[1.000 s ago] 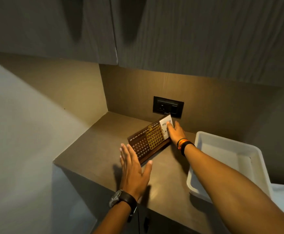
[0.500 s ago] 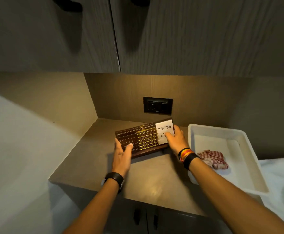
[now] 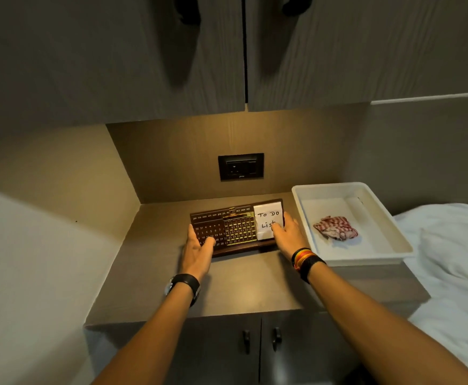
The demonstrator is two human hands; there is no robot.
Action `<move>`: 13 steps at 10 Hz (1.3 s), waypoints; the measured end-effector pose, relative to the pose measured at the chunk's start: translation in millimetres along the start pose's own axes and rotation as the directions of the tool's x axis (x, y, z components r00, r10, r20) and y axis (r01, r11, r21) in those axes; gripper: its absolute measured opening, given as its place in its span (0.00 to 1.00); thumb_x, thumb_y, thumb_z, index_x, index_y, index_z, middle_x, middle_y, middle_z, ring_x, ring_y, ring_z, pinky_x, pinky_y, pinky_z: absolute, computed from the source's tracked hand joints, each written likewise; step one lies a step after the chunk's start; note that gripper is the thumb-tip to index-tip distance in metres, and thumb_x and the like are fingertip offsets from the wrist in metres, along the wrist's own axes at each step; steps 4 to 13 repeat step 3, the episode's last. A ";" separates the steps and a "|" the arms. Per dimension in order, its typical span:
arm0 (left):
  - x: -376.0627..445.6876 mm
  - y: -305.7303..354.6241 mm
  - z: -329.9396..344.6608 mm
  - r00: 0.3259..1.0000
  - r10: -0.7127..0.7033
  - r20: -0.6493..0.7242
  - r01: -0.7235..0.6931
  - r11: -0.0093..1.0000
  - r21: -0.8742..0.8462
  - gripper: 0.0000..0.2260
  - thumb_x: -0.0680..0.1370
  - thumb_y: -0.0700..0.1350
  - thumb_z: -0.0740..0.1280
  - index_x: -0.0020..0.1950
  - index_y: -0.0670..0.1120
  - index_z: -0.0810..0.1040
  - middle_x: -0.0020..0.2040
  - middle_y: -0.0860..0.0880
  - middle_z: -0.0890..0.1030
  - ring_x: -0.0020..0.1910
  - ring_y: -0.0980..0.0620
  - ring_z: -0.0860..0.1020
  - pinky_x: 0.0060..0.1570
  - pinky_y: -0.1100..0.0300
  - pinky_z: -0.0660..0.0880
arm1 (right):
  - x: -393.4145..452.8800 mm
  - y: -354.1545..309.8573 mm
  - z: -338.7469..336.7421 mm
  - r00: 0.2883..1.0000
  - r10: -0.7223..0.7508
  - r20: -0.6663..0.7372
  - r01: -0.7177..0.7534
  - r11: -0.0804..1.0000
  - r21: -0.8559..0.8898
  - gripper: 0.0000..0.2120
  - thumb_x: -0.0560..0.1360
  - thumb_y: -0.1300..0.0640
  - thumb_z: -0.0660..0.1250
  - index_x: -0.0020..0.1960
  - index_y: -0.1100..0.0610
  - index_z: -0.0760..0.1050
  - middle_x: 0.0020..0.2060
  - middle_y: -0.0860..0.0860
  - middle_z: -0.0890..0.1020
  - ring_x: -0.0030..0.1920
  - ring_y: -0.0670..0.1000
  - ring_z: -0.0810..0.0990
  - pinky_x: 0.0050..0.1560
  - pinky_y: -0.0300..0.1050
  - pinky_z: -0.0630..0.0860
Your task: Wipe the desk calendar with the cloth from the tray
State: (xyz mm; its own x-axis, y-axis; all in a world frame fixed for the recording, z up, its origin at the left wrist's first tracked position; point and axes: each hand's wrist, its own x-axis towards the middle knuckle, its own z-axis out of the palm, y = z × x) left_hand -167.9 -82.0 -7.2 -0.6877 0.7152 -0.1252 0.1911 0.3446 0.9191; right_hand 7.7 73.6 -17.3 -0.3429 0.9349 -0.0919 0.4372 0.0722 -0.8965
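Observation:
A dark wooden desk calendar (image 3: 235, 227) with a white "To Do List" note stands tilted back on the countertop, facing me. My left hand (image 3: 198, 250) grips its left end, thumb across the front. Its right end is held by my right hand (image 3: 287, 236), fingers over the note's lower corner. A crumpled red-and-white striped cloth (image 3: 335, 232) lies in the white tray (image 3: 394, 240) to the right, untouched by either hand.
The brown countertop (image 3: 241, 287) sits in a niche with walls at left and back. A black wall socket (image 3: 241, 166) is on the back wall. Cabinet doors hang overhead and below. White bedding (image 3: 455, 259) lies at the right.
The calendar has been turned from a diagonal angle to square with the back wall. My left hand moved up from the counter onto its left end. The view shifted, revealing the cloth.

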 end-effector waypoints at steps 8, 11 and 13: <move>-20.6 -30.6 -10.2 0.979 0.205 0.000 -0.204 0.975 0.084 0.37 0.84 0.51 0.63 0.84 0.51 0.41 0.85 0.49 0.47 0.83 0.46 0.51 0.79 0.43 0.55 | -105.7 -13.1 -19.2 0.983 -0.168 -0.070 0.174 0.981 0.086 0.27 0.85 0.55 0.64 0.81 0.45 0.60 0.68 0.34 0.70 0.63 0.27 0.73 0.68 0.32 0.69; -20.6 -30.6 -10.2 0.979 0.205 0.000 -0.204 0.975 0.084 0.37 0.84 0.51 0.63 0.84 0.51 0.41 0.85 0.49 0.47 0.83 0.46 0.51 0.79 0.43 0.55 | -105.7 -13.1 -19.2 0.983 -0.168 -0.070 0.174 0.981 0.086 0.27 0.85 0.55 0.64 0.81 0.45 0.60 0.68 0.34 0.70 0.63 0.27 0.73 0.68 0.32 0.69; -20.6 -30.6 -10.2 0.979 0.205 0.000 -0.204 0.975 0.084 0.37 0.84 0.51 0.63 0.84 0.51 0.41 0.85 0.49 0.47 0.83 0.46 0.51 0.79 0.43 0.55 | -105.7 -13.1 -19.2 0.983 -0.168 -0.070 0.174 0.981 0.086 0.27 0.85 0.55 0.64 0.81 0.45 0.60 0.68 0.34 0.70 0.63 0.27 0.73 0.68 0.32 0.69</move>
